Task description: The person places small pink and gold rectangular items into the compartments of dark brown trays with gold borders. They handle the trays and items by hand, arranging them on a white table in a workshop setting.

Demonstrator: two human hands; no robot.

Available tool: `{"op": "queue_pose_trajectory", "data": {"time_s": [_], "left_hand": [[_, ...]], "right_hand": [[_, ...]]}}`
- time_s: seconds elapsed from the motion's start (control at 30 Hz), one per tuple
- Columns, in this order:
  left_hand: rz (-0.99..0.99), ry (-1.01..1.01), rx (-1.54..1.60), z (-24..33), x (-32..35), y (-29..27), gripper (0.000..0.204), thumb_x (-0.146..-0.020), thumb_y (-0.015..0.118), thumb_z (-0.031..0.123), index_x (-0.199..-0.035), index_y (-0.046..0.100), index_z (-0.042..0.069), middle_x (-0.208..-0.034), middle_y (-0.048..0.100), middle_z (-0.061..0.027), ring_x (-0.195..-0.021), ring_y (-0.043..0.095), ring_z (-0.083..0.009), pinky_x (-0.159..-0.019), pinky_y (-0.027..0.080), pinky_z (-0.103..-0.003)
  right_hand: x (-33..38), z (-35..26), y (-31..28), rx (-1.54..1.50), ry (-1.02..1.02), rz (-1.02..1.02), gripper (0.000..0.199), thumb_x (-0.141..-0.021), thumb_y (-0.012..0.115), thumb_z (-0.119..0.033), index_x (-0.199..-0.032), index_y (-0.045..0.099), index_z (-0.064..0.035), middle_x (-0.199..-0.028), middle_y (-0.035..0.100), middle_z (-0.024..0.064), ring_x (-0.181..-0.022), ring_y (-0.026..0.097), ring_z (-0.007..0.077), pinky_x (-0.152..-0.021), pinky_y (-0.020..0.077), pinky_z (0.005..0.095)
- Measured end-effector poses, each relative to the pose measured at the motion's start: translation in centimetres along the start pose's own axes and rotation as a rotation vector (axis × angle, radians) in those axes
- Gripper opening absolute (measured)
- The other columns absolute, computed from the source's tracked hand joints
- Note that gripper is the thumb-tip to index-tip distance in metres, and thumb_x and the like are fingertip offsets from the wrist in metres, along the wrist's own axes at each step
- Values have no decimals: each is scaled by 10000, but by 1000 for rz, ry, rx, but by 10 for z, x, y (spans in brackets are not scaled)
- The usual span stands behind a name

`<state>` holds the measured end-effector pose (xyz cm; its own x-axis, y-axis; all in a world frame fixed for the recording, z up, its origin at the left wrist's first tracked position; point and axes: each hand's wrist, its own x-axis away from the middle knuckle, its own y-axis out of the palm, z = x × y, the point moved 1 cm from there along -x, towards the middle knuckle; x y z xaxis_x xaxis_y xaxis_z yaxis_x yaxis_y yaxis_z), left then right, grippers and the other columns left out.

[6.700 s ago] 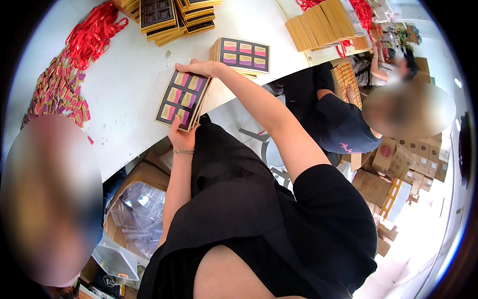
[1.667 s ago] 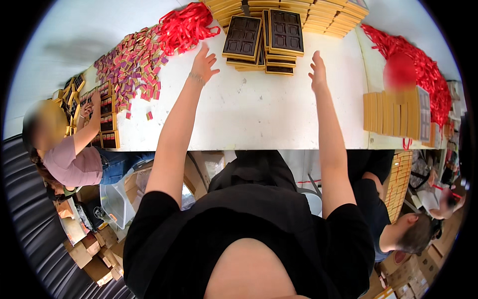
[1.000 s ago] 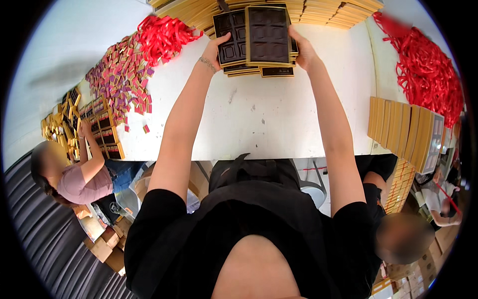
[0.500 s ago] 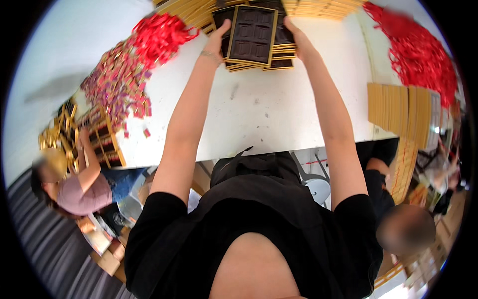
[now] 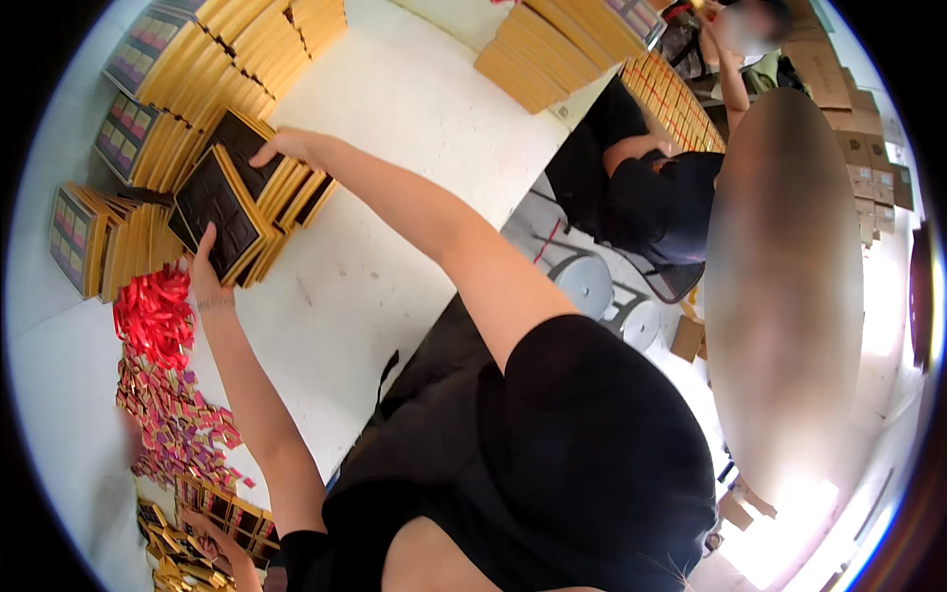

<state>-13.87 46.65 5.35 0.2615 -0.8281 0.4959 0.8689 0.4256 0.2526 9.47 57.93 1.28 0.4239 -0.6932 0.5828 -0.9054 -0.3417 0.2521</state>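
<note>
Both my hands on the top dark tray of the stack.

My left hand (image 5: pixel 204 268) pinches the near edge of the tray (image 5: pixel 215 209), fingers closed on it; my right hand (image 5: pixel 281 146) lies across the far corner, fingers curled over the rim. The tray sits on a stack (image 5: pixel 286 192) of gold-edged trays at the far left of the white table (image 5: pixel 395 118). I judge it best to lift it level, square off the pile. More gold stacks (image 5: pixel 148 89) crowd behind, red ribbons (image 5: pixel 153 316) just beside my wrist; bare tabletop lies toward me.

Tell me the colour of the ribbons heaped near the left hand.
Bright red ribbons, beside the left hand; head view.
</note>
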Motion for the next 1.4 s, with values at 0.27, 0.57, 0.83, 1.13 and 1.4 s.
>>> {"op": "queue_pose_trajectory", "data": {"time_s": [0.27, 0.57, 0.83, 1.13, 1.4], "left_hand": [[-263, -111, 145, 8, -4, -17, 429, -890, 683, 161, -1272, 551, 20, -1196, 654, -137, -1038, 669, -286, -862, 578, -422], [-374, -150, 316, 16, 3, -23, 362, -872, 670, 73, -1223, 582, 51, -1188, 654, -122, -1079, 646, -285, -933, 541, -442], [-244, -122, 202, -14, 157, -69, 679, -814, 700, 112, -1412, 385, 52, -1273, 586, -110, -1116, 603, -233, -960, 504, -389], [-29, -173, 97, -145, 231, -169, 862, -750, 708, 74, -1495, 275, 94, -1335, 552, -148, -1188, 581, -268, -997, 496, -430], [97, -70, -327, -139, 170, -203, 723, -733, 820, 334, -1332, 540, 41, -1402, 304, -152, -1369, 247, -281, -1102, 354, -397]], "right_hand": [[42, -10, 13, 27, 22, 99, 1127, -692, 802, -192, -1542, 72, -71, -1532, 269, 225, -1403, 279, 381, -1145, 260, 468], [52, -9, 21, -229, -100, 6, 557, -723, 734, -72, -1241, 537, -13, -1062, 651, 194, -956, 650, 331, -827, 555, 483], [193, 42, 58, -130, -64, -1, 500, -855, 599, -145, -1324, 510, 5, -1238, 608, 171, -1129, 599, 279, -1012, 465, 396], [210, 215, 108, -131, 128, -146, 944, -733, 705, -150, -1535, 209, -108, -1428, 429, 122, -1292, 441, 262, -1097, 338, 383], [170, 233, 121, 186, -10, 89, 571, -870, 674, -109, -1384, 439, -25, -1334, 543, 104, -1194, 520, 204, -1023, 402, 349]]}}
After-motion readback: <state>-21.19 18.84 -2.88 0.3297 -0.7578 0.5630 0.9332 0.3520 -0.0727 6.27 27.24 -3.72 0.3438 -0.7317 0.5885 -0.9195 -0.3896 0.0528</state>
